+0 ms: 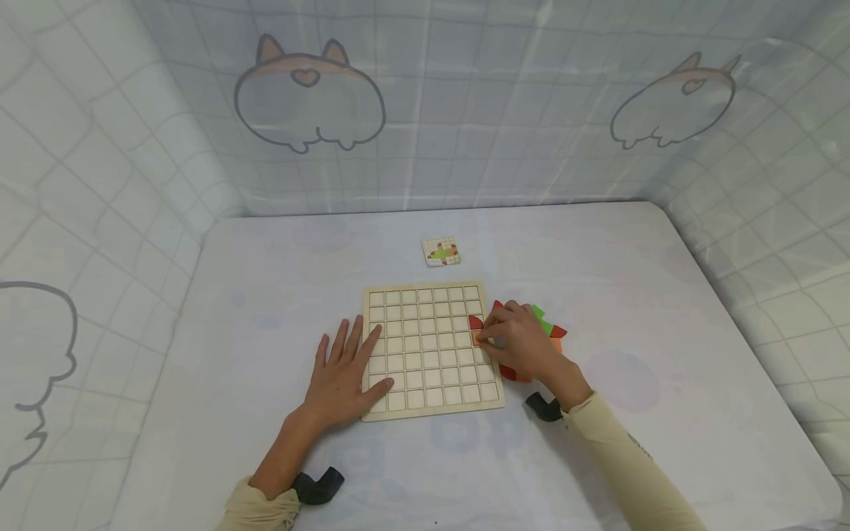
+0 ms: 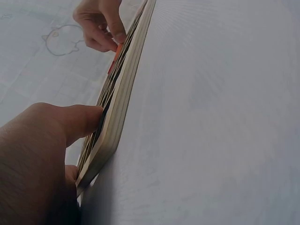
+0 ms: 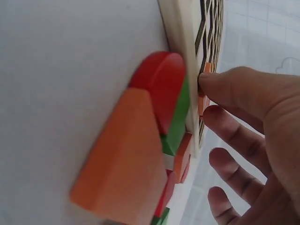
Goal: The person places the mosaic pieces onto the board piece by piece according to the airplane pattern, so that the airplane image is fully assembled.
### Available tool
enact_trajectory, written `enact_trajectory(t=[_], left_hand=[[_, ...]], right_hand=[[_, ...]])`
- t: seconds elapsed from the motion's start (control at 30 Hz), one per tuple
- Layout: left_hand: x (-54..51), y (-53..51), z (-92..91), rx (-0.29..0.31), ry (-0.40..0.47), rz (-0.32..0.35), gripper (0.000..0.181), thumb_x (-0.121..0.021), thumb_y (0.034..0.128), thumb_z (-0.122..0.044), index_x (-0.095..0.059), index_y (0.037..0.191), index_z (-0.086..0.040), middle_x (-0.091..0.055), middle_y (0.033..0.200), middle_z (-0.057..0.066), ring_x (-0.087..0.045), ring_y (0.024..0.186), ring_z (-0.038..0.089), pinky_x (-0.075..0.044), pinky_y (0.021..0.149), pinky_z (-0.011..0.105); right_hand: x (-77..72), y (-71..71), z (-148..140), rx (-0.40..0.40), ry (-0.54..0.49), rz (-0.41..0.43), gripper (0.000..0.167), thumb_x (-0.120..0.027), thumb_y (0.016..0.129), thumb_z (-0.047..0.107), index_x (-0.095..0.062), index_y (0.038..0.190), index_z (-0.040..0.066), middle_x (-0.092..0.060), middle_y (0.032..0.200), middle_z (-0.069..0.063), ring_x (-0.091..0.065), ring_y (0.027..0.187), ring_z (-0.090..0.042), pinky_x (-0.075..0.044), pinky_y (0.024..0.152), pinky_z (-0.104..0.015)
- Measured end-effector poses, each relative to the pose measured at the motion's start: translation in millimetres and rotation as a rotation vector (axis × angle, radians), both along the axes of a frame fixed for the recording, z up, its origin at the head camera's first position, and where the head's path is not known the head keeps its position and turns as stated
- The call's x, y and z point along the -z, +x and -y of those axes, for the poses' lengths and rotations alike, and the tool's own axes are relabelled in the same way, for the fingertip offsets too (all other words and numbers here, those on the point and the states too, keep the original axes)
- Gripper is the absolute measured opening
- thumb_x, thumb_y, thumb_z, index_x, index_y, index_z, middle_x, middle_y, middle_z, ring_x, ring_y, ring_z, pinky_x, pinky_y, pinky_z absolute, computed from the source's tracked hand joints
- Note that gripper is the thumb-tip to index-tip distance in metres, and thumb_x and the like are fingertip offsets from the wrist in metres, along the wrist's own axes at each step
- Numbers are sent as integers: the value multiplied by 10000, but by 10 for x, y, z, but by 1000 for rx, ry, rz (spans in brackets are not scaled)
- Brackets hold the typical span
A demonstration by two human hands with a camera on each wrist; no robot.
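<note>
A wooden grid board point(image 1: 430, 342) lies flat, with a red quarter-round piece point(image 1: 475, 322) in a right-side cell and an orange piece point(image 1: 477, 338) just below it. My right hand point(image 1: 521, 341) pinches the orange piece between thumb and fingers at the board's right edge; the right wrist view shows its thumb on the orange piece point(image 3: 206, 68). My left hand point(image 1: 340, 380) rests spread over the board's left edge, its thumb on the frame in the left wrist view. Red, green point(image 1: 538, 313) and orange point(image 1: 556, 344) pieces lie beside the board, partly under my right hand.
A small pattern card point(image 1: 441, 252) lies beyond the board, showing a green, red and orange figure on a grid. Black curved wrist attachments point(image 1: 319, 487) sit near both sleeves. A patterned curtain point(image 1: 465, 110) stands behind the white table point(image 1: 279, 258).
</note>
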State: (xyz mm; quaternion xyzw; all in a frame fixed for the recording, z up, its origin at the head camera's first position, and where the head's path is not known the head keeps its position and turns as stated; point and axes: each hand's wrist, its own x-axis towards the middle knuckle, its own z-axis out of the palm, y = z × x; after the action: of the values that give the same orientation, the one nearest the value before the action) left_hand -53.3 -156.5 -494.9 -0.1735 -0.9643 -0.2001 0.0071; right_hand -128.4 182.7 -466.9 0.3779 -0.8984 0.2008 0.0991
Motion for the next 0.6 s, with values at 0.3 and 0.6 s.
enact_trajectory(t=[0.3, 0.6], left_hand=[[0, 6, -13, -10, -10, 16, 863, -537, 913, -582, -210, 1582, -145, -83, 1626, 171, -1, 1482, 365, 8, 1118, 603], [16, 1, -17, -13, -18, 40, 868, -530, 911, -585, -189, 1587, -161, -55, 1631, 161, 22, 1484, 355, 26, 1122, 592]], right_hand=[[-5, -16, -34, 58, -92, 95, 112, -852, 770, 128, -811, 873, 145, -669, 831, 50, -491, 754, -162, -358, 669, -362], [-66, -164, -39, 400, -2, 87, 257, -769, 840, 171, -758, 1062, 42, -680, 953, -100, -555, 830, -325, -435, 654, -459]])
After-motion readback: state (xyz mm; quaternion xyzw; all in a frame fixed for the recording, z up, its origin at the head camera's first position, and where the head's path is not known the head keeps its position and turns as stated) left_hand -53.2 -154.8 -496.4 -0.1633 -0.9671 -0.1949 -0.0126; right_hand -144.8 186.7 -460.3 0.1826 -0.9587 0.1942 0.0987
